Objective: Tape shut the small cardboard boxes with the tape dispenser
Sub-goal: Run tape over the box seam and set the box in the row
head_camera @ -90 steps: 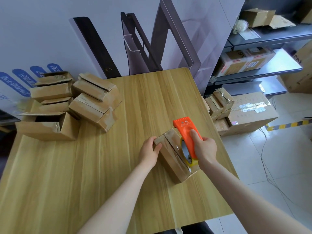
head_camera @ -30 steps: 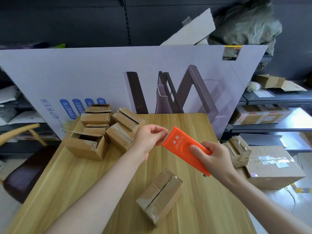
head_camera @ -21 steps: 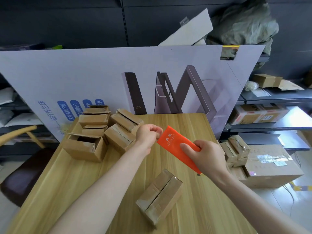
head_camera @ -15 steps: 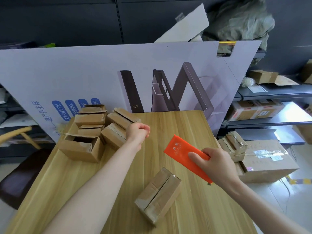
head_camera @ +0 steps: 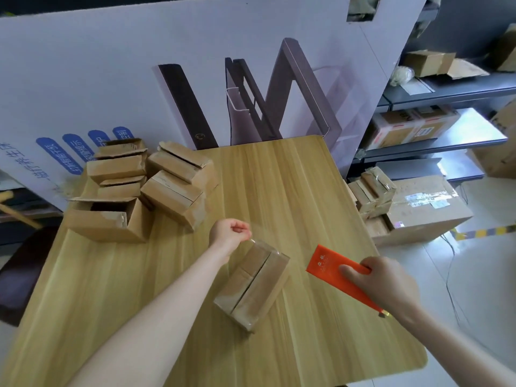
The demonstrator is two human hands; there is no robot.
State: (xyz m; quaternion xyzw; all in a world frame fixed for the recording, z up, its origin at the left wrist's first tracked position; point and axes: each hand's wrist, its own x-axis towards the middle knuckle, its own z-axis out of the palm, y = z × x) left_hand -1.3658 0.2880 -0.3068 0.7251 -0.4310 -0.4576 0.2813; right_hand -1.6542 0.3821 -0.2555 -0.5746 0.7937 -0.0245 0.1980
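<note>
Small box (head_camera: 252, 283): lies flaps-closed on the counter (head_camera: 279, 177), front centre. Its top seam runs from 1 to 7 o'clock, in line with a pull from far end to near end.
Left hand (head_camera: 230, 233): at 11 o'clock of the box, just past its far end. The fingers are curled and the thumb is on the forefinger, apparently pinching a strip of clear tape (head_camera: 259, 236). The film is too faint to confirm. Probable purpose is to keep the free end taut over the seam.
Right hand (head_camera: 382, 286): at 3 o'clock of the box, clamped round the tape dispenser (head_camera: 329, 268). The dispenser's orange front faces the box and is held apart from it.
Untaped boxes (head_camera: 167, 180): stacked at 10 o'clock, within the left hand's reach.
Taped boxes (head_camera: 374, 188): at 2 o'clock, off the counter on a floor carton (head_camera: 424, 208), probably to keep finished work separate.
</note>
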